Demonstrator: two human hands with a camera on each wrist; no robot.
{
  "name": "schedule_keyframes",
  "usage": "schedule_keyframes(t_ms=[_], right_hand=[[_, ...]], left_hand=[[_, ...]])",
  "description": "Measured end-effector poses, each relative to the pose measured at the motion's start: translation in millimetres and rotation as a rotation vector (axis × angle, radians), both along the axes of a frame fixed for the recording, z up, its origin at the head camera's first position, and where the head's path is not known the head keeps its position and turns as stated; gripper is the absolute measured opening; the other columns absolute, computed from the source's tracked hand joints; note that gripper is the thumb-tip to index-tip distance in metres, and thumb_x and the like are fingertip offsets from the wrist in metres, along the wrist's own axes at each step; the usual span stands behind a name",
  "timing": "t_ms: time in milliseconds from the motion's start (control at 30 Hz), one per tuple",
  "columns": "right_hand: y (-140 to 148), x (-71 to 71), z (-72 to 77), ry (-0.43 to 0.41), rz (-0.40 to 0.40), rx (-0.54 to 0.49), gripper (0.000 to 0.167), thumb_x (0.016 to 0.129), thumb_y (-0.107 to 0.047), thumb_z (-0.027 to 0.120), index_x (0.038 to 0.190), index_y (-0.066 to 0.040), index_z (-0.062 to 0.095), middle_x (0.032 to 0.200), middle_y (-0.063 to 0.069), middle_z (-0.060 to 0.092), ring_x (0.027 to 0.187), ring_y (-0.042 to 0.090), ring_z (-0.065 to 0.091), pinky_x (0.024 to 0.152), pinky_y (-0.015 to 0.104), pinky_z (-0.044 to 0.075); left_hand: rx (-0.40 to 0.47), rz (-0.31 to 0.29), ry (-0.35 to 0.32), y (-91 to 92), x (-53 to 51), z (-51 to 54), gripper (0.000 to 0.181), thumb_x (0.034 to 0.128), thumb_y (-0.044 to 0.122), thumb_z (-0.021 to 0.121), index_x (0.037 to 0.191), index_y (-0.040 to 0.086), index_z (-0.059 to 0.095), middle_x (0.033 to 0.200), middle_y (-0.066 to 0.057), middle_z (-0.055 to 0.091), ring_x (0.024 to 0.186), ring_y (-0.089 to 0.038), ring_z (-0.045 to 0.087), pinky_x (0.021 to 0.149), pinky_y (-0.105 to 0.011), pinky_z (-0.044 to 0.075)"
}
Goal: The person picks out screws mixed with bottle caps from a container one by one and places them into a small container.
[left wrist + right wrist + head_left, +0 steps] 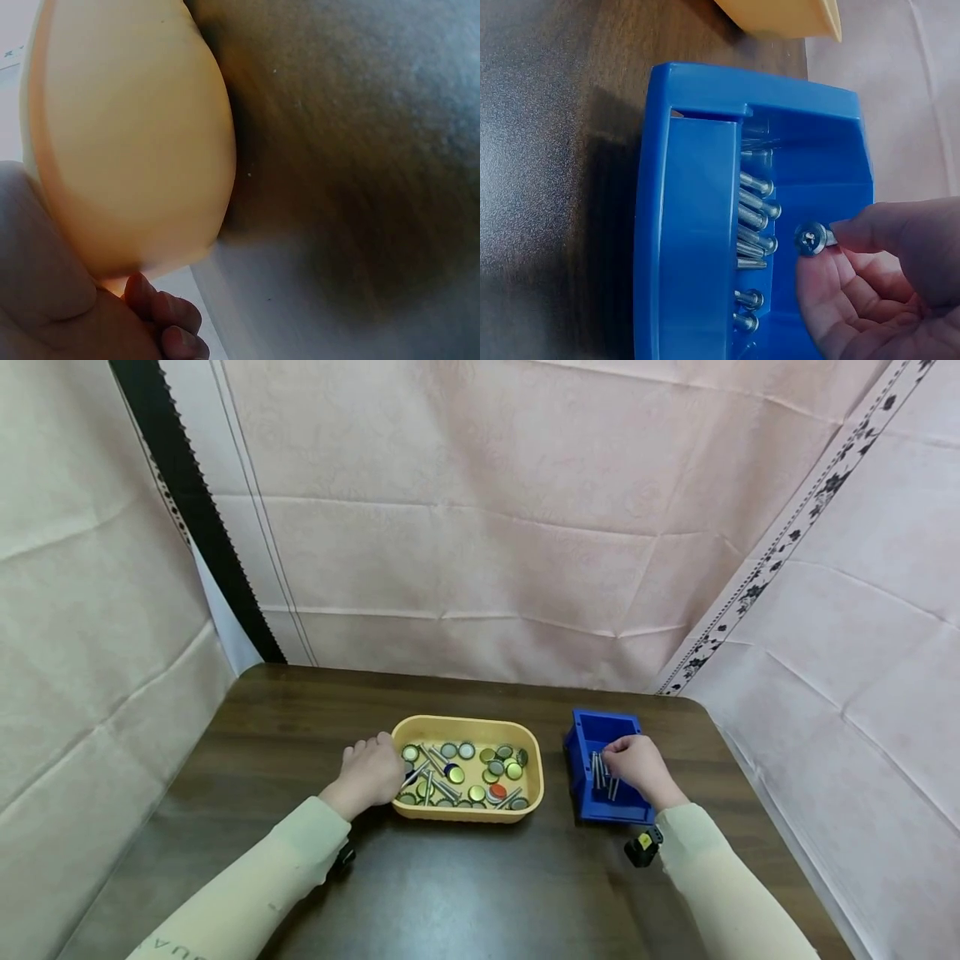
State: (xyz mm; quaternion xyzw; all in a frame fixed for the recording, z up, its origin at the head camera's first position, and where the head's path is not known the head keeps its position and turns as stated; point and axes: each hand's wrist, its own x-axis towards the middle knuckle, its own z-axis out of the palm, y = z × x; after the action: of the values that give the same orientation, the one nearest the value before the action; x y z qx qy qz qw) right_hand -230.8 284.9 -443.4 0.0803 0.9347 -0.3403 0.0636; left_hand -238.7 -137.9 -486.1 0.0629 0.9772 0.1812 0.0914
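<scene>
My left hand grips the left end of a yellow tray; in the left wrist view its curled fingers lie against the tray's outer wall. Inside the tray is a mix of bottle caps and metal screws. Over a blue bin my right hand pinches a single screw between thumb and finger, its round recessed head facing the right wrist camera. Several more screws lie together in the bin below.
Both containers stand on a dark wooden table, the blue bin to the right of the tray with a gap between. Pale patterned cloth hangs behind and on both sides of the table. A black wrist device sits beside the right sleeve.
</scene>
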Motion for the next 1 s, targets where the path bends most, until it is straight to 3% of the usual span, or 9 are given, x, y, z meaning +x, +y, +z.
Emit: schedule_keyframes(t_ms=[367, 600, 800, 1000], right_hand=[[3, 2.7, 0.8, -0.007, -0.013, 0.004, 0.02, 0.095, -0.015, 0.058, 0.098, 0.002, 0.069, 0.086, 0.01, 0.066, 0.075, 0.021, 0.059, 0.066, 0.035, 0.048], [4, 4.4, 4.2, 0.031, -0.038, 0.027, 0.022, 0.093, -0.016, 0.059, 0.097, 0.002, 0.069, 0.086, 0.009, 0.069, 0.075, 0.018, 0.064, 0.07, 0.038, 0.051], [-4, 4.9, 15.6, 0.047, -0.026, 0.005, 0.024, 0.094, -0.02, 0.059, 0.101, 0.001, 0.068, 0.091, 0.014, 0.068, 0.074, 0.018, 0.063, 0.068, 0.036, 0.051], [-27, 2.4, 30.6, 0.102, 0.052, -0.027, 0.023, 0.094, -0.023, 0.062, 0.101, -0.002, 0.068, 0.093, 0.016, 0.069, 0.081, 0.029, 0.066, 0.067, 0.034, 0.051]], left_hand=[[-0.006, 0.008, -0.006, 1.7, 0.1, 0.9, 0.024, 0.0998, 0.025, 0.041, 0.097, 0.001, 0.041, 0.08, -0.013, 0.046, 0.079, -0.033, 0.04, 0.074, -0.045, 0.028], [-0.013, 0.01, -0.011, 2.3, 0.5, 0.2, 0.025, 0.1, 0.025, 0.042, 0.098, 0.0, 0.042, 0.08, -0.013, 0.046, 0.078, -0.033, 0.04, 0.074, -0.044, 0.028], [-0.009, 0.011, -0.006, 0.1, 0.8, -0.2, 0.025, 0.0998, 0.025, 0.042, 0.098, 0.0, 0.041, 0.08, -0.013, 0.046, 0.079, -0.033, 0.041, 0.074, -0.045, 0.029], [0.006, 0.009, -0.005, 0.5, 0.0, -0.4, 0.025, 0.0997, 0.025, 0.041, 0.099, -0.001, 0.042, 0.082, -0.013, 0.047, 0.079, -0.033, 0.041, 0.075, -0.046, 0.029]])
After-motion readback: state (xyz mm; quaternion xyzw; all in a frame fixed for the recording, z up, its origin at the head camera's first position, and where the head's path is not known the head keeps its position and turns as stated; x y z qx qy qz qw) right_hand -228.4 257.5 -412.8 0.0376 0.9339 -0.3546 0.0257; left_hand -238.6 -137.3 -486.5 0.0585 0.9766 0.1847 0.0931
